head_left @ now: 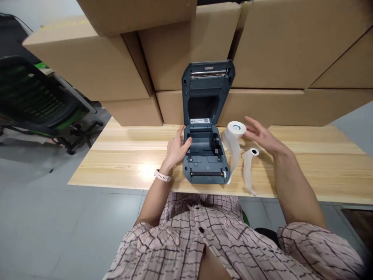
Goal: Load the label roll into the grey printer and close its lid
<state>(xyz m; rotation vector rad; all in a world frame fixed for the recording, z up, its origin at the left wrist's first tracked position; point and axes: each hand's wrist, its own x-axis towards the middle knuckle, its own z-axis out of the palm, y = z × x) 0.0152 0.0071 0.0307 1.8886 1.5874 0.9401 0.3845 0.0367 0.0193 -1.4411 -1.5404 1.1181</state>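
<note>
1. Printer (pixel 190 163) sat on the table (pixel 116 155), lid (pixel 186 99) up, boxes (pixel 268 46) behind. Couldn't tell if the lid touched them.
2. Left hand (pixel 175 149) held the printer's left wall: thumb over the rim, fingers outside. Grip narrow; force not readable. Risk: a knocked lid could drop and pinch that thumb.
3. Right hand (pixel 260 136) was wide, fingers spread, right by the big roll (pixel 236 127). Contact not clear from this angle. Risk: a clumsy nudge could tip the roll or shove it into the printer.
4. Big roll stood just right of the printer, end face up. Its loose tail (pixel 234 151) ran down by the printer's right side. Risk: tail could crease or snag if the printer shifted onto it.
5. Small roll (pixel 254 152) stood near, to the right of that tail, with its own strip (pixel 247 171) reaching toward the table's front edge. Risk: a sweep of the right forearm could catch the strip and drag the roll off.
</note>
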